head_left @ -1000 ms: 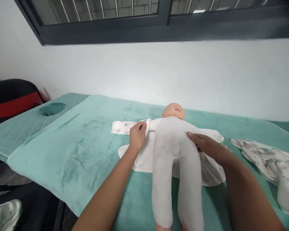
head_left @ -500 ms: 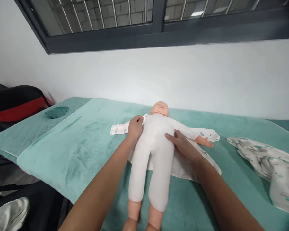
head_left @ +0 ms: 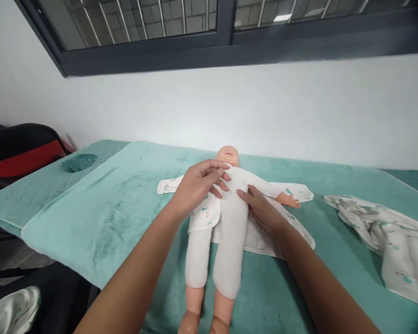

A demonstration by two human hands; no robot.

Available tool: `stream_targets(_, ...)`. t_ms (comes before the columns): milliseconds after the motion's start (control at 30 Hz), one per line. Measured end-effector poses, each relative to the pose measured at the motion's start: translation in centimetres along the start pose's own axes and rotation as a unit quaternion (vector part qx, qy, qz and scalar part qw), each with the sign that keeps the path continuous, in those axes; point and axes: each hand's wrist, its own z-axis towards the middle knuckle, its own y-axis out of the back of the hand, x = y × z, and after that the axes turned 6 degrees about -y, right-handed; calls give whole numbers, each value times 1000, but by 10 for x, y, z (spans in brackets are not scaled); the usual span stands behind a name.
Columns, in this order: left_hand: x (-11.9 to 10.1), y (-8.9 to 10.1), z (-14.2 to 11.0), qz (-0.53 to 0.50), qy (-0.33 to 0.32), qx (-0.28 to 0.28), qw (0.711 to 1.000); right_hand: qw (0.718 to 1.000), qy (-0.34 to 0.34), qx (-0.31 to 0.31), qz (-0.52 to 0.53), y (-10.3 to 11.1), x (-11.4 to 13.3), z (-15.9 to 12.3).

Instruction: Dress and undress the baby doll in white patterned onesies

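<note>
A baby doll point(head_left: 233, 218) with a white cloth body lies on its back, head toward the wall. Under it is a white printed baby shirt point(head_left: 264, 242), its sleeves stretched out to both sides. The shirt's left front flap point(head_left: 206, 214) lies folded over the doll's belly and upper leg. Above the chest, my left hand point(head_left: 198, 183) is open, its fingers apart and slightly bent over the flap's upper part. My right hand point(head_left: 263, 209) grips the doll's right-hand side in the view; the thumb rests on the belly and the other fingers are mostly hidden.
A green padded bed point(head_left: 118, 218) with a face hole point(head_left: 78, 163) at left carries the doll. Crumpled printed cloth point(head_left: 397, 246) lies at right. A red and black chair point(head_left: 24, 150) stands left, pale cloth point(head_left: 14, 311) at lower left. Behind is a white wall point(head_left: 209, 111).
My left hand has moved right from the doll's shoulder onto its chest, and the shirt's left flap now covers part of the belly. My right hand stays at the doll's side.
</note>
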Motion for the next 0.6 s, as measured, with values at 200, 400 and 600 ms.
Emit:
stream_targets(200, 37, 14, 6, 196, -10, -119, 973, 1000, -26, 12, 10, 1, -1, 0)
stream_targets(400, 80, -4, -1, 386, -68, 15, 920, 997, 2, -41, -72, 4, 2, -1)
stream_targets(600, 72, -25, -2, 459, -103, 87, 878, 968, 71, -106, -215, 8, 2, 4)
